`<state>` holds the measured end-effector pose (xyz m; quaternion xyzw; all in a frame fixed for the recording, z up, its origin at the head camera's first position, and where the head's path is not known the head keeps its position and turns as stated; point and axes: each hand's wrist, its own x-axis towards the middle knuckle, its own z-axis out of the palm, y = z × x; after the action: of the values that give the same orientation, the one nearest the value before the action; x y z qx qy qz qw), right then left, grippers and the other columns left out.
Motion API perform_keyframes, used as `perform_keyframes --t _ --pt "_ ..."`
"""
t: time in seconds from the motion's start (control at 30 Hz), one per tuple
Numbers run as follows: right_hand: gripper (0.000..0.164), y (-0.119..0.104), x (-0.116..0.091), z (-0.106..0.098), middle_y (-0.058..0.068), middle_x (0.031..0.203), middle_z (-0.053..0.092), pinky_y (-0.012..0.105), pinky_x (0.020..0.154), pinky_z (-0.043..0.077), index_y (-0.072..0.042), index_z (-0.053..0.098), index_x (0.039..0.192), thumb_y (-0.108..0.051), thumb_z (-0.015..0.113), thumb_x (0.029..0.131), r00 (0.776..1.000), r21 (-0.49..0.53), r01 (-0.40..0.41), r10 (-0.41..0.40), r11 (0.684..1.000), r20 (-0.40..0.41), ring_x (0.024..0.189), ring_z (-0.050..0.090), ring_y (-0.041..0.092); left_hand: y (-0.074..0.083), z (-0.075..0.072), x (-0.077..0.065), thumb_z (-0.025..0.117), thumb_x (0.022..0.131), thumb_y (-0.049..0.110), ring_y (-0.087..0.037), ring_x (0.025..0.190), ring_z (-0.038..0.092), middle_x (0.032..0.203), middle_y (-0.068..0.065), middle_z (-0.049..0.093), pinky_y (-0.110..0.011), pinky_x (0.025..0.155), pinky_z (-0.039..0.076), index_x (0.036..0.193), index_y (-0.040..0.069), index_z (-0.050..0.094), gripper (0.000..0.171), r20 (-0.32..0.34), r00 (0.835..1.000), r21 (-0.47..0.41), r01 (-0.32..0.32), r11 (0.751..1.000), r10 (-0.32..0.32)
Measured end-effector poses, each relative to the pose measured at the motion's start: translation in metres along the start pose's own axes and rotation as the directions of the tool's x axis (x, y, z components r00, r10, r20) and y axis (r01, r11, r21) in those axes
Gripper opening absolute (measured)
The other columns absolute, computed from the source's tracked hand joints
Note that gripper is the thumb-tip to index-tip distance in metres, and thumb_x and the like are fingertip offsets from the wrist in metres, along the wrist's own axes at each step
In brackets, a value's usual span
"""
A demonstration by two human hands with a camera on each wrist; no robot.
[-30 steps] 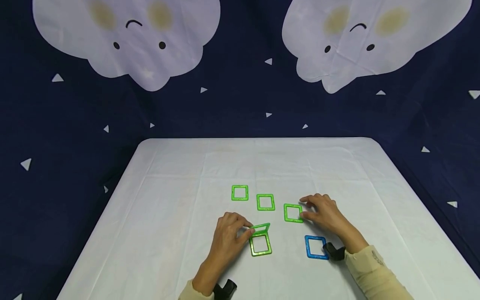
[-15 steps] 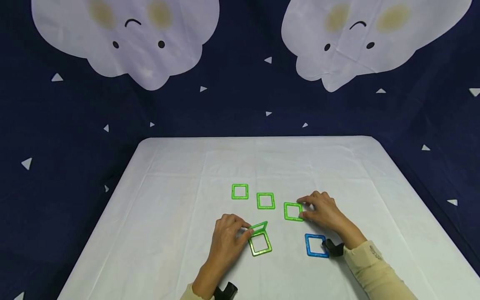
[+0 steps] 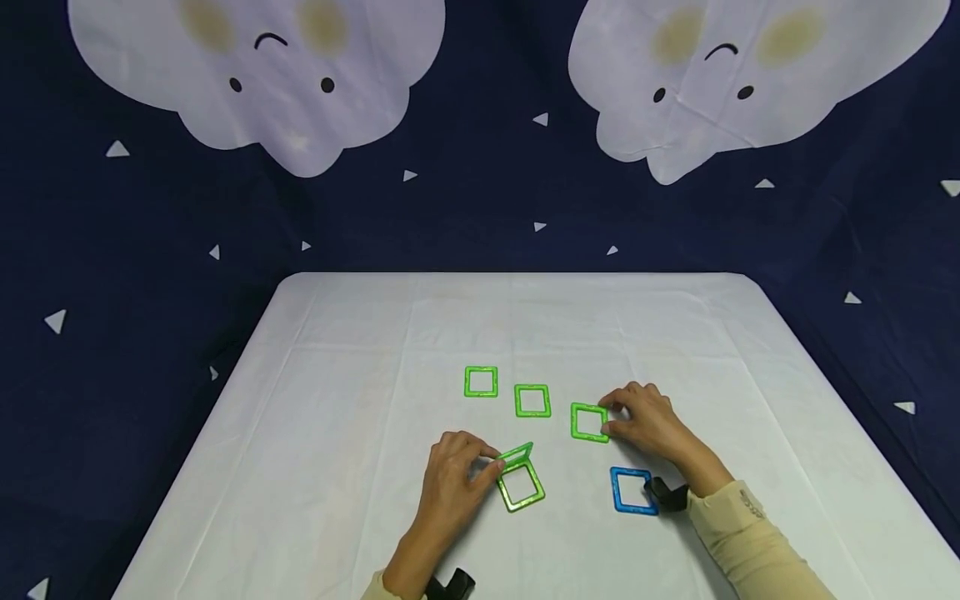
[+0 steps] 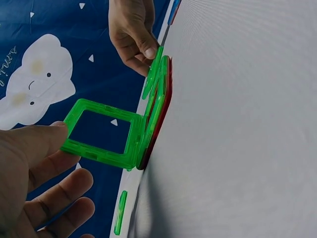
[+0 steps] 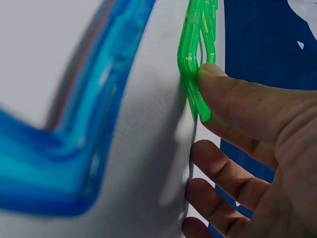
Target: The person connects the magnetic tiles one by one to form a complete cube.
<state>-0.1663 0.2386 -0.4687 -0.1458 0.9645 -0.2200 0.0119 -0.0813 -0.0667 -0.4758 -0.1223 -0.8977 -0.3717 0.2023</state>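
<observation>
The left hand (image 3: 455, 479) is clamping its fingers on a tilted green frame (image 4: 96, 154); the right hand (image 3: 647, 422) is pinching a second frame (image 3: 574, 422).

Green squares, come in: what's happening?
Left hand pinches tilted green square. Right hand pinches another green square. Blue square lies nearby, perhaps in the way.

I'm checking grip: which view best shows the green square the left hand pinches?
The left wrist view: the green square shows its whole opening, close up. The head view foreshortens it; the right wrist view shows green edges I can't separate.
</observation>
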Motion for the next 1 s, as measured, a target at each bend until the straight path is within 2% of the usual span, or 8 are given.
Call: perform_keyframes --t 0.3,0.47,0.7,1.0 --pt "0.025 0.0047 0.0002 0.0010 0.003 0.092 0.064 0.035 0.074 0.027 -0.014 0.068 0.099 -0.020 0.076 0.076 1.000 0.084 -0.017 0.019 0.996 -0.023 0.081 0.044 0.018 -0.0009 0.0003 -0.0001 0.080 0.071 0.028 -0.007 0.083 0.053 0.077 0.010 0.061 -0.032 0.082 0.041 0.076 0.021 0.071 0.013 -0.006 1.000 0.001 -0.009 1.000 0.009" --pt "0.019 0.0068 0.0001 -0.0008 -0.001 0.088 0.068 0.034 0.077 0.031 -0.015 0.066 0.096 -0.017 0.073 0.079 0.998 0.152 -0.059 0.058 0.987 0.008 0.084 0.048 0.016 -0.0016 0.0007 -0.0008 0.080 0.072 0.028 -0.007 0.084 0.052 0.078 0.010 0.061 -0.031 0.082 0.040 0.077 0.021 0.071 0.012 -0.003 1.000 0.005 -0.010 1.000 0.010" --pt "0.014 0.0080 -0.0008 -0.0043 -0.001 0.081 0.061 0.025 0.071 0.040 -0.012 0.063 0.095 -0.013 0.070 0.083 0.996 0.303 -0.090 0.078 0.949 0.053 0.076 0.053 0.010 -0.0030 0.0005 -0.0015 0.079 0.072 0.028 -0.007 0.084 0.052 0.078 0.010 0.061 -0.032 0.083 0.041 0.077 0.021 0.071 0.012 -0.003 1.000 0.000 -0.010 1.000 0.010" --pt "0.016 0.0080 -0.0019 -0.0073 0.004 0.085 0.061 0.021 0.070 0.043 -0.008 0.064 0.098 -0.013 0.069 0.084 0.996 0.393 -0.085 0.072 0.916 0.047 0.078 0.055 0.008 -0.0048 0.0011 -0.0013 0.079 0.073 0.028 -0.008 0.085 0.053 0.078 0.009 0.062 -0.032 0.083 0.040 0.078 0.021 0.071 0.011 -0.007 1.000 -0.008 -0.014 1.000 0.014"
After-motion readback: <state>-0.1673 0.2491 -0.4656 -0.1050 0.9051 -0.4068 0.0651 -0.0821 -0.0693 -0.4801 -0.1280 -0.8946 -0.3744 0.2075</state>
